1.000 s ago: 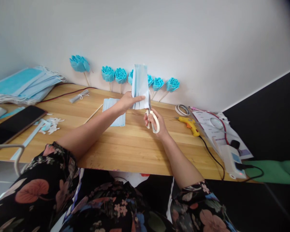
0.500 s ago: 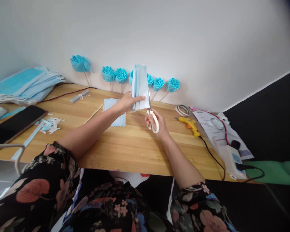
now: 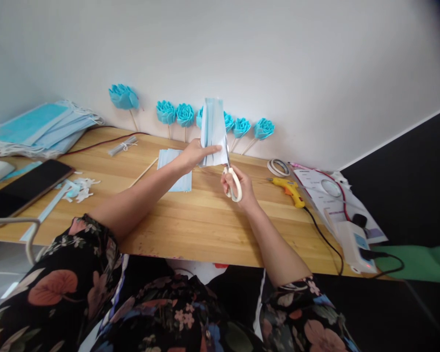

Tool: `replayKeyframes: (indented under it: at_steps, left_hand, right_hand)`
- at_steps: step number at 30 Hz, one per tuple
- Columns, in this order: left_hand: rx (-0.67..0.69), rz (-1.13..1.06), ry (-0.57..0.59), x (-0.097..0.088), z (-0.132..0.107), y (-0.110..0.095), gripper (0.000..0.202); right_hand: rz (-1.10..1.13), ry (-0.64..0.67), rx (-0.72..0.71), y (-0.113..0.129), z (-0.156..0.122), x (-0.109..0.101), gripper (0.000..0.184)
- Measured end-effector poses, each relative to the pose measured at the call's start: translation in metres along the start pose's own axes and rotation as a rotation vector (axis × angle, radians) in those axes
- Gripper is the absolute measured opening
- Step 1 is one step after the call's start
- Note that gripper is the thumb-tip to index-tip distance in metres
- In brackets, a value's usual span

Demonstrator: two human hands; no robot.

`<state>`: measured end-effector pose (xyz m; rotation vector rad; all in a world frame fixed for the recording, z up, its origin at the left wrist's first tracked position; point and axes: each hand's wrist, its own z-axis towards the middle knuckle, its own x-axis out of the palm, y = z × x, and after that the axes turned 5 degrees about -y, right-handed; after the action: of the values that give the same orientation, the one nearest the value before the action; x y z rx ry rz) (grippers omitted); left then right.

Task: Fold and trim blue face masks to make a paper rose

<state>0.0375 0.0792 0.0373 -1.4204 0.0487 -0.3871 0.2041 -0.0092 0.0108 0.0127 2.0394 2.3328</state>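
My left hand (image 3: 193,154) grips the lower end of a pale blue face mask (image 3: 211,128) and holds it upright above the wooden table (image 3: 190,215). My right hand (image 3: 239,185) is closed through the cream handles of a pair of scissors (image 3: 231,177). The blades point up along the mask's right edge. Another flat mask piece (image 3: 176,171) lies on the table under my left forearm.
Several blue flowers on sticks (image 3: 185,115) lean on the wall. A stack of masks (image 3: 36,128) and a phone (image 3: 24,185) lie at left, with paper scraps (image 3: 78,188). At right are tape rolls (image 3: 277,167), a yellow glue gun (image 3: 289,187) and a power strip (image 3: 354,242).
The scissors' blades have crept slightly up the mask's right edge. Both hands stay almost where they were; the view has shifted a little.
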Motion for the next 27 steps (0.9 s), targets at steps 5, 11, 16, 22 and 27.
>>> replayKeyframes:
  at_steps: [5, 11, 16, 22, 27]
  left_hand:
    - [-0.019, 0.014, 0.005, 0.0004, -0.0013, -0.0019, 0.048]
    - [-0.020, 0.007, -0.005, 0.0005, -0.0006, -0.0009, 0.045]
    - [-0.027, 0.015, -0.008, -0.0002, -0.0003, -0.0003, 0.047]
    - [0.012, -0.011, -0.011, -0.0042, 0.0044, -0.0018, 0.052]
    - [0.042, -0.030, -0.063, -0.0040, 0.0060, -0.0058, 0.048]
  right_hand:
    - [0.018, -0.006, 0.009, 0.0001, -0.0004, 0.0011, 0.055]
    - [0.040, -0.006, 0.016, 0.0002, 0.0004, 0.0019, 0.051]
    - [0.037, -0.003, 0.011, 0.0020, -0.0009, 0.0026, 0.046]
    - [0.013, 0.011, 0.044, 0.0034, -0.0004, 0.0019, 0.044]
    - [-0.017, 0.058, 0.047, 0.0082, -0.0019, 0.0011, 0.046]
